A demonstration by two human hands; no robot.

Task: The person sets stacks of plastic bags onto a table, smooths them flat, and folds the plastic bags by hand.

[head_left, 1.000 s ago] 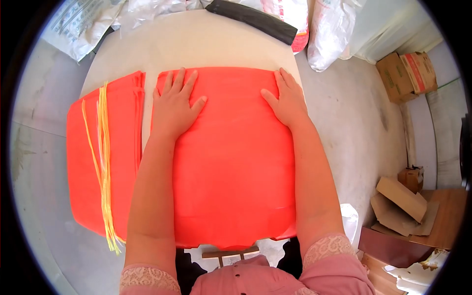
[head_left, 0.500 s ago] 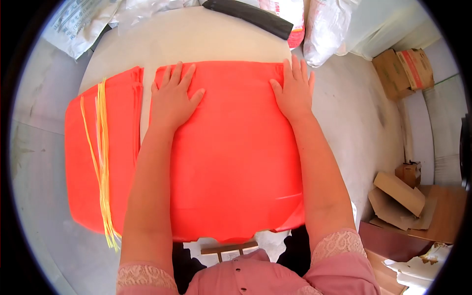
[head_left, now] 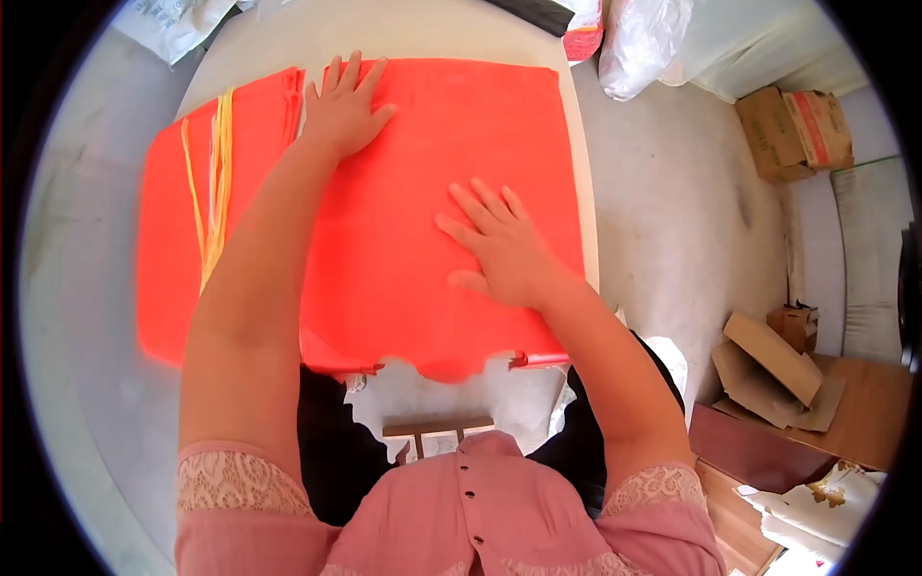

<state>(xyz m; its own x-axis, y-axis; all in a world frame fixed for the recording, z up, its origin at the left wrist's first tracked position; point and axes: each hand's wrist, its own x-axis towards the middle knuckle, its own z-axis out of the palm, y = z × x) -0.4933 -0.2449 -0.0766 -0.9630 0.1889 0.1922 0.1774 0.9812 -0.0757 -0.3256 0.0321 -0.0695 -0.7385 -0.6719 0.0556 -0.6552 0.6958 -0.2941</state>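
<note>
Red sheet (head_left: 403,240) lies on the table (head_left: 384,34) in front of me, beside the red stack (head_left: 168,240) w/ yellow strings (head_left: 223,144) on top. My L hand (head_left: 341,115) is palm down at the far L corner, fingers spread, gripping nothing; my R hand (head_left: 514,254) is open over the R half, fingers apart, nothing held. I judge this as flattening. Rec. procedure: use L hand as anchor w/ light, even press.; sweep R palm outward from ctr., fingers flat, no nails; avoid drag that skews the far edge vs. the table. Near edge overhangs, so too much pull could shift the sheet. Limits: R palm contact n/a, can't tell; underside of both hands hidden; near edge blurred; layer qty. unclear; black roll (head_left: 533,12) cut off at top; L forearm covers part of the strings.
</note>
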